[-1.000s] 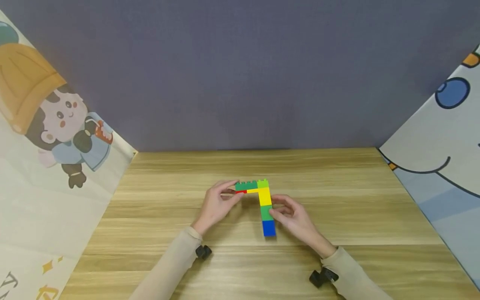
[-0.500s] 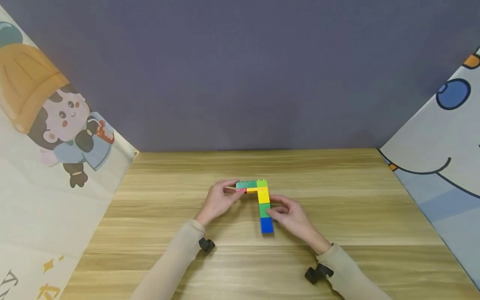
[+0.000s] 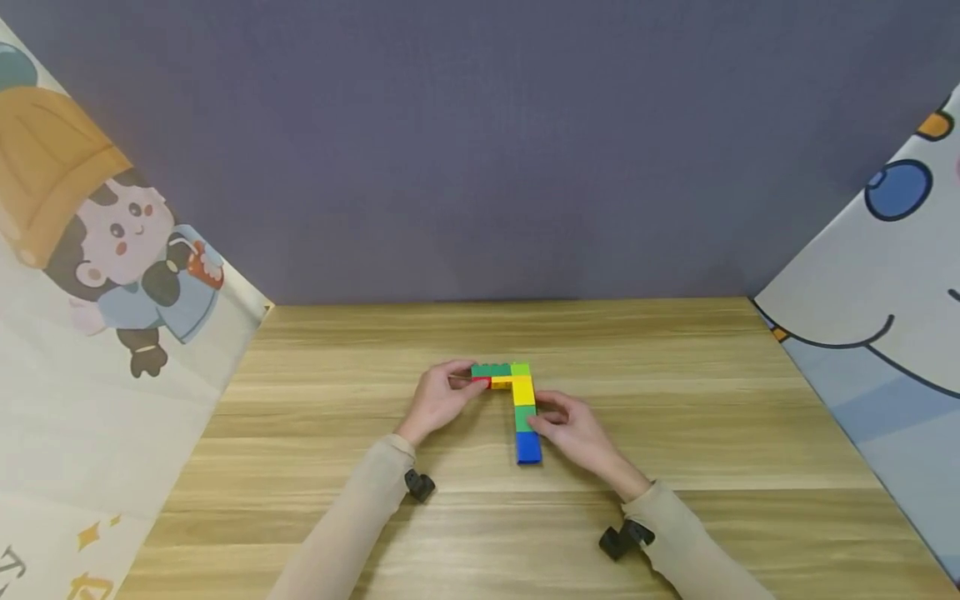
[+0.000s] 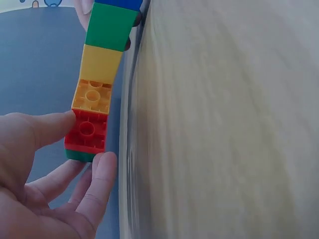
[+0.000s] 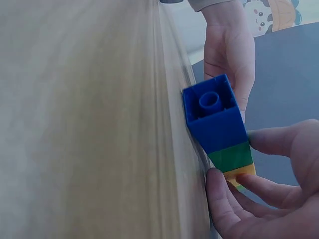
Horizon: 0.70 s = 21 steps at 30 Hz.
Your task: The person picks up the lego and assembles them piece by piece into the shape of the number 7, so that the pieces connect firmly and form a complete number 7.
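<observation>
Several toy building bricks are joined in an L-shaped structure (image 3: 522, 392) between the two hands. Its short arm has a dark green brick (image 3: 491, 369) above a red brick (image 4: 87, 130) and a yellow one, with a lime green brick (image 3: 521, 369) at the corner. Down the long arm come yellow, then a green brick (image 4: 109, 27), then a blue brick (image 5: 213, 107) whose hollow underside faces the right wrist camera. My left hand (image 3: 441, 396) pinches the red and dark green end between thumb and fingers. From the right, my right hand (image 3: 576, 429) grips the long arm around its green and yellow bricks.
A wood-grain table (image 3: 337, 350) lies under the hands. Behind it rises a dark grey-blue panel (image 3: 495, 167). Side panels with cartoon prints, a child figure (image 3: 127, 225) on the left and a white character (image 3: 892, 275) on the right, flank the table.
The joined bricks have shifted slightly left, and their blue end sits a little farther from me. My right hand has moved left with them. Both hands keep their grip.
</observation>
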{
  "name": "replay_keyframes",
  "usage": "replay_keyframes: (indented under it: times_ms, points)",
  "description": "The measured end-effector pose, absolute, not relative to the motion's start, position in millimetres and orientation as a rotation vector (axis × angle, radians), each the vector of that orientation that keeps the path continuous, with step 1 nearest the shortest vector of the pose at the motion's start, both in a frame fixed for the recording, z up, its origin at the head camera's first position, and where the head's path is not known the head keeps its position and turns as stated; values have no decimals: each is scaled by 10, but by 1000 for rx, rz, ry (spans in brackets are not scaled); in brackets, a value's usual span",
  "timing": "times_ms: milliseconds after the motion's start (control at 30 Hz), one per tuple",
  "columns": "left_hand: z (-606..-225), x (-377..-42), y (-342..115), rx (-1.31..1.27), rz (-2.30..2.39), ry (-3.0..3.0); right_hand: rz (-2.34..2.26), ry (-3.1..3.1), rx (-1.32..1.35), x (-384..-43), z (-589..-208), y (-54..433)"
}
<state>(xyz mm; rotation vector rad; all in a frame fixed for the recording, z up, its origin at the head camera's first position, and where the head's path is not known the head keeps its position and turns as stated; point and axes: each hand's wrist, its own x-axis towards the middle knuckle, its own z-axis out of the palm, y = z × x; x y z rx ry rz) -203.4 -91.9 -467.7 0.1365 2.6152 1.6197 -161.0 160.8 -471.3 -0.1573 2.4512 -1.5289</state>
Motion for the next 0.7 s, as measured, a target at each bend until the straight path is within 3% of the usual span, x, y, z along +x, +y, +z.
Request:
replay_keyframes:
  times_ms: [700]
  points:
    - [-4698, -2039, -925, 62, 1588, 2526, -1470, 2466, -143, -1666, -4760, 1615]
